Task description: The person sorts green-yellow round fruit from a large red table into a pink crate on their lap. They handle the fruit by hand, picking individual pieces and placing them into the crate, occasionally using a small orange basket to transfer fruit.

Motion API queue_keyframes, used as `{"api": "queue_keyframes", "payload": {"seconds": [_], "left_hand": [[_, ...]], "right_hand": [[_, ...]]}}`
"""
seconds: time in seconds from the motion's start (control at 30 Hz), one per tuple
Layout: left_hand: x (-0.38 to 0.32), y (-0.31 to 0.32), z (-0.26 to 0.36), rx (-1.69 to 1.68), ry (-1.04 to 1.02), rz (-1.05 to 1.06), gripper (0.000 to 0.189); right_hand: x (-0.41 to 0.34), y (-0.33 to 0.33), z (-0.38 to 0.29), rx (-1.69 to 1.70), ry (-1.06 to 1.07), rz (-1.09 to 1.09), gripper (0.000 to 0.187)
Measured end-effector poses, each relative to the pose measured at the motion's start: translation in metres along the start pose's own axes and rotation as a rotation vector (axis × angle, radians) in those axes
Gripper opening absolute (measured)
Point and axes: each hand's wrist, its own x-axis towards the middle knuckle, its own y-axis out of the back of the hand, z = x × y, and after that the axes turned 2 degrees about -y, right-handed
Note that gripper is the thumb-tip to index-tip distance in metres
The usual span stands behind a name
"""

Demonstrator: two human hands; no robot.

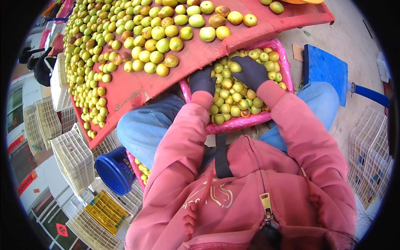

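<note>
Both hands wear dark gloves and reach into a crate lined with pink plastic (247,121), which stands between the knees and holds many green-yellow jujube-like fruits (229,100). My right hand (251,71) lies at the crate's upper middle, its fingers around a yellow-green fruit (235,67). At the crate's left side, my left hand (202,79) points down among the fruits beside the table edge; its fingertips are partly hidden, so its hold cannot be told. Above the crate slopes a red cloth-covered table (187,59) with many loose fruits (156,32), some with brown patches.
A blue board or platform (326,73) stands right of the crate. White plastic crates (370,156) are stacked at the far right, more (73,157) at the left. A blue lidded bucket (115,170) and a yellow crate (106,212) are at lower left. An orange container (304,1) touches the top edge.
</note>
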Motion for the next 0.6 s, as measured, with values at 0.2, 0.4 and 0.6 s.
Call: {"api": "queue_keyframes", "payload": {"seconds": [0.2, 0.4, 0.6], "left_hand": [[-0.009, -0.006, -0.014, -0.262, 0.101, 0.049, 0.03], [-0.008, -0.014, -0.019, -0.256, 0.107, 0.081, 0.04], [-0.002, -0.016, -0.022, -0.286, 0.111, -0.002, 0.042]], "right_hand": [[0.036, -0.037, -0.019, -0.045, -0.081, -0.084, 0.033], [0.022, -0.028, -0.023, 0.104, -0.12, -0.134, 0.03], [0.034, -0.038, -0.021, 0.017, -0.126, -0.075, 0.028]]}}
